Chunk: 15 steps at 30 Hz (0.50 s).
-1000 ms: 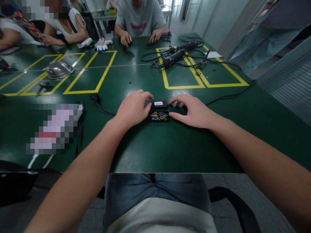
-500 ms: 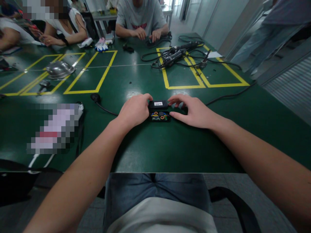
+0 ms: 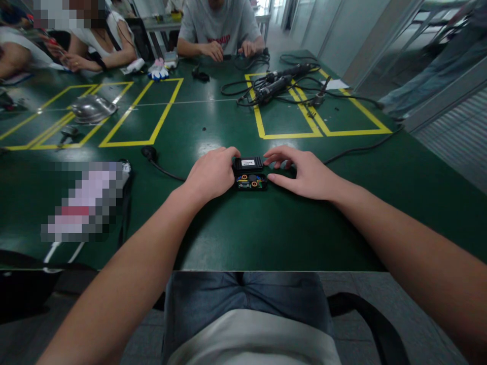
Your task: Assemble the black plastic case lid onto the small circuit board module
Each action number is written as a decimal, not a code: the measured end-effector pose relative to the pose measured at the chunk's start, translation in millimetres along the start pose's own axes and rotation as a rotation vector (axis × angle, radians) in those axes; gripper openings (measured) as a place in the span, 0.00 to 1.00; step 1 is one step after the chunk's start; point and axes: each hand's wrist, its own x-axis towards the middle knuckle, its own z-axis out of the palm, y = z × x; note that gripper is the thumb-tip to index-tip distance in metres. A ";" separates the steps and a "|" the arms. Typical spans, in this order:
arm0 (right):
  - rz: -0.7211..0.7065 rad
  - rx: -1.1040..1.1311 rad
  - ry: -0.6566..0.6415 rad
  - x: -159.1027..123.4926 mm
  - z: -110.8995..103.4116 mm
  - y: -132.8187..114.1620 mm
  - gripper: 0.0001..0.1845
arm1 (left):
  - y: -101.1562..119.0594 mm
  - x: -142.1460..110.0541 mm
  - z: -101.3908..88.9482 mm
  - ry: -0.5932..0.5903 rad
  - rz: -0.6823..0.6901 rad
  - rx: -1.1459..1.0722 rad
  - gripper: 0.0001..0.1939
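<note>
Through the head camera I had the left hand (image 3: 213, 172) at the left ends of two black pieces, its fingertips tucked down and partly out of my sight, so I could not tell whether it gripped either one. The right hand (image 3: 310, 172) stood open across from it, fingers loosely curved and thumb held apart from them, the tips close beside the right ends.

Between the hands, on the green table (image 3: 277, 238), lay the ribbed black part (image 3: 258, 163) with its white label, and just nearer to me the open black casing (image 3: 251, 182), coloured components facing up.

A black plug (image 3: 148, 151) sat out to the left, its cord running in toward the left hand. Nearer the left edge was an oblong item (image 3: 83, 203), too pixelated for me to name.

Farther out, yellow tape (image 3: 291, 136) marked rectangles; a shiny bowl-shaped metal piece (image 3: 93, 110) occupied the left group, black corded tools (image 3: 274, 88) the right. Across from me, a co-worker (image 3: 218, 25) had both hands at the far edge.
</note>
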 end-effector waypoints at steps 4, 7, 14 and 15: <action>0.001 0.005 -0.005 -0.3 -0.3 0.4 0.24 | -0.5 0.2 1.1 0.001 0.004 0.017 0.23; 0.005 0.007 -0.001 -0.4 -0.2 1.1 0.24 | 0.3 0.1 1.2 -0.005 0.007 0.029 0.24; 0.004 0.000 0.024 -0.4 -0.6 0.4 0.24 | 3.6 -2.2 1.6 -0.011 0.020 0.023 0.25; 0.007 0.001 0.024 -0.4 -0.8 0.2 0.23 | 3.4 -2.5 2.0 -0.003 0.017 0.014 0.26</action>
